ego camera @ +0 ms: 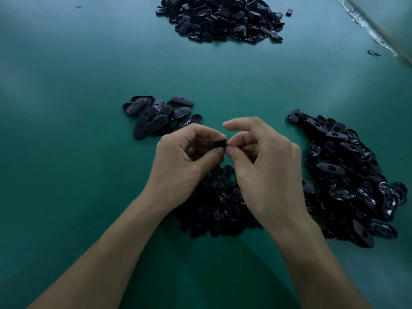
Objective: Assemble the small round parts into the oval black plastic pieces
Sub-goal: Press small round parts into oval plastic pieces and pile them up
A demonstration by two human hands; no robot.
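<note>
Dim, bluish light; soft focus, wide-angle bending at edges.

Left hand (185,157), right hand (265,166): grip on black piece (222,143) (perhaps oval)

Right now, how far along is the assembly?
Done, apparently: the small stack of ovals left of the hands. In hand: left hand and right hand pinch one black piece. Left: the big right pile, the round parts heap underneath, possibly the far pile.

One wide-angle camera, worn on the head, looks forward and down at the green table (66,163), close above the left hand (185,157) and right hand (267,168) pinching a black piece (219,144) mid-frame, far heap (220,18) at 12 o'clock.
</note>
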